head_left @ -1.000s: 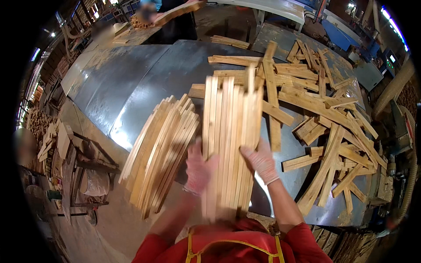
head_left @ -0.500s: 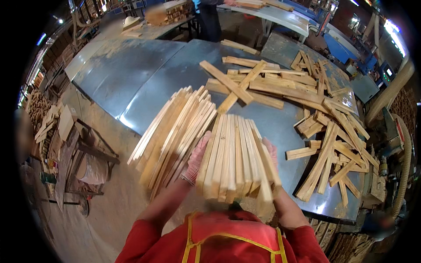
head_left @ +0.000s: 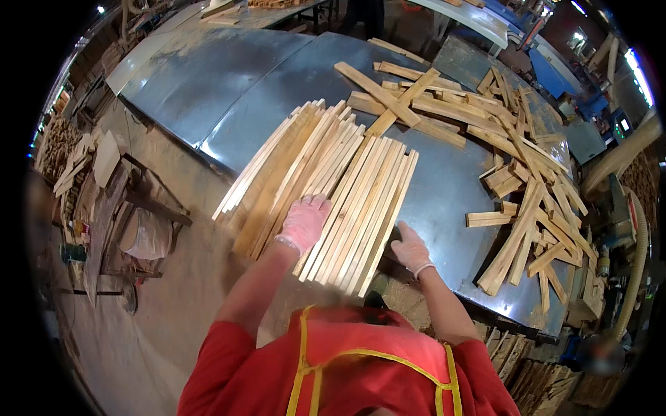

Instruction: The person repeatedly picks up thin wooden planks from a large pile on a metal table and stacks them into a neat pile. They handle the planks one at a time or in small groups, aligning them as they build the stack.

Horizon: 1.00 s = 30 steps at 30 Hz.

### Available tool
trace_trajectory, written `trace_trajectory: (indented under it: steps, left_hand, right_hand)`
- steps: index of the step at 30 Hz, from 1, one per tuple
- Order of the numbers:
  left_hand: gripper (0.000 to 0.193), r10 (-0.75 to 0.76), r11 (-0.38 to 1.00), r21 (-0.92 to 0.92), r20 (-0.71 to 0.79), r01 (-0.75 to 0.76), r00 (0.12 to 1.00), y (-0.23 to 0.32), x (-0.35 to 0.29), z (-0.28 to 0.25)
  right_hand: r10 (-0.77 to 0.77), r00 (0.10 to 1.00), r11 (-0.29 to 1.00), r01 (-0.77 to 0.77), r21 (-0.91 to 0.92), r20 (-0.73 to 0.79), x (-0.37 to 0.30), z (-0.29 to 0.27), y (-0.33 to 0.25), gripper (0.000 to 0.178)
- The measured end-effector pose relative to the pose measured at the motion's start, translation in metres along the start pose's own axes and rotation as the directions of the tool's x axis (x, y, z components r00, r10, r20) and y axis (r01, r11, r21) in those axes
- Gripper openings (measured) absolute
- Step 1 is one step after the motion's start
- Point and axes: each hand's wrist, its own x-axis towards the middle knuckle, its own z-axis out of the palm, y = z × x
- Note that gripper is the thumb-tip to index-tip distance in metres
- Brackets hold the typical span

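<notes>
Two bundles of light wooden strips lie side by side at the near edge of a metal table. My left hand (head_left: 305, 220), in a pale glove, rests on top where the left bundle (head_left: 281, 173) meets the right bundle (head_left: 361, 211). Its fingers lie on the strips without wrapping round them. Just off the outer side of the right bundle is my right hand (head_left: 413, 249), also gloved, with thumb and fingers apart and nothing in it. The near ends of the strips overhang the table edge.
A loose heap of wooden slats (head_left: 513, 173) covers the right side of the metal table (head_left: 257, 83), two of them crossed near its middle. At left on the floor stands a cart-like frame (head_left: 142, 222). A ribbed hose (head_left: 635, 256) hangs at far right.
The right bundle, held between both hands before, now lies against the left bundle. My left hand has moved onto the top of the strips; my right hand has come away from their side.
</notes>
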Motion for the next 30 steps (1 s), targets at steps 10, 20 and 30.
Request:
trace_trajectory:
  steps: [10,20,30]
  left_hand:
    - [0.046,-0.049,0.746,-0.666,-0.068,-0.009,0.996,0.057,-0.169,0.011]
    - [0.078,-0.099,0.446,-0.862,0.218,0.239,0.971,0.103,-0.078,-0.066]
    - [0.065,-0.393,0.854,-0.408,-0.099,0.322,0.914,-0.018,-0.024,-0.003]
  right_hand:
    - [0.187,0.963,0.277,-0.243,0.930,0.196,-0.088,0.110,-0.026,0.118]
    - [0.005,0.984,0.346,-0.168,0.923,0.178,-0.134,0.031,-0.083,0.080]
    - [0.282,0.956,0.461,-0.068,0.885,-0.074,-0.089,0.052,0.015,0.073]
